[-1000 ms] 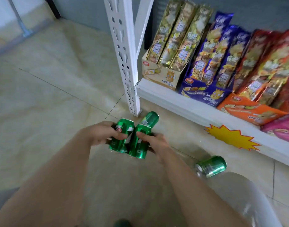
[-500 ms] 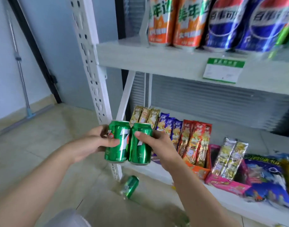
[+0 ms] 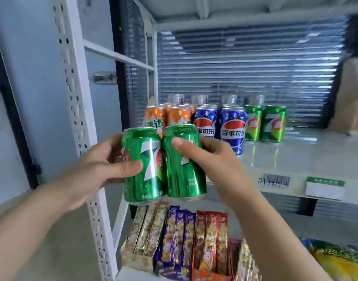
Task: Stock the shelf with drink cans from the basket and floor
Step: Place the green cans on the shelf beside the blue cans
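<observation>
Carrying: left hand [image 3: 87, 173] and right hand [image 3: 214, 159] each grip a green aluminium drink can [image 3: 142, 179]; next, stand both on the white shelf [image 3: 295, 159]

Glossy green metal drink cans [image 3: 164, 163]; smooth, reflective pale shelf board [image 3: 295, 157]; matt white perforated metal upright [image 3: 76, 110]; shiny foil snack packets [image 3: 186, 240].
</observation>
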`<state>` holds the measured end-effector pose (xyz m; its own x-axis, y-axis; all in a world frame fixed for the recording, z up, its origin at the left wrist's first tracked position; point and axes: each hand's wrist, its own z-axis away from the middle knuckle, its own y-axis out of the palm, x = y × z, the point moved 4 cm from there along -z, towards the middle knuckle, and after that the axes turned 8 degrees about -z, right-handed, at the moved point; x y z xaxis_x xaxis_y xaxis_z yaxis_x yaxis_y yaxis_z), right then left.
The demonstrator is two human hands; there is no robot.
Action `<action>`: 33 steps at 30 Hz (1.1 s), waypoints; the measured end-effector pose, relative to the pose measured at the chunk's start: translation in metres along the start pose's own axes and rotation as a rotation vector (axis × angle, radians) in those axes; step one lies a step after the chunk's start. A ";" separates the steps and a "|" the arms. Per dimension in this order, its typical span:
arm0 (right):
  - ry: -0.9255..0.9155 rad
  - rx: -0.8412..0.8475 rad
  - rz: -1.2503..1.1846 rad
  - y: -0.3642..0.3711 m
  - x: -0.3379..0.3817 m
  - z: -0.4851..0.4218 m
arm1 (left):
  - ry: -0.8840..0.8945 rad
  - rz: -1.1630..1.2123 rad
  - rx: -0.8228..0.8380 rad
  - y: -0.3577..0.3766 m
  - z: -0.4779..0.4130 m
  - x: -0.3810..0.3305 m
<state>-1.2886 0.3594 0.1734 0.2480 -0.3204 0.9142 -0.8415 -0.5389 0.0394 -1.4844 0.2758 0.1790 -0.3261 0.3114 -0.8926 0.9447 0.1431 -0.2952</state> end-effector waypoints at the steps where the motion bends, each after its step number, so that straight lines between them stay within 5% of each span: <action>1: -0.031 -0.018 0.018 -0.012 0.015 -0.002 | 0.025 -0.003 0.014 0.006 -0.011 -0.013; 12: -0.093 -0.264 0.192 -0.159 0.078 0.018 | 0.200 -0.151 0.193 0.137 -0.111 -0.084; 19: -0.080 -0.384 0.277 -0.230 0.068 0.044 | 0.252 -0.508 0.185 0.213 -0.138 -0.088; 29: -0.180 -0.432 0.263 -0.255 0.050 0.043 | 0.302 -0.755 0.258 0.245 -0.161 -0.093; 33: -0.231 -0.469 0.248 -0.254 0.040 0.040 | 0.368 -1.101 0.280 0.238 -0.174 -0.104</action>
<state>-1.0458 0.4522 0.1834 0.0703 -0.5830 0.8094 -0.9975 -0.0399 0.0579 -1.2321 0.4407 0.2605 -0.9134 0.4063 0.0246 0.1109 0.3065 -0.9454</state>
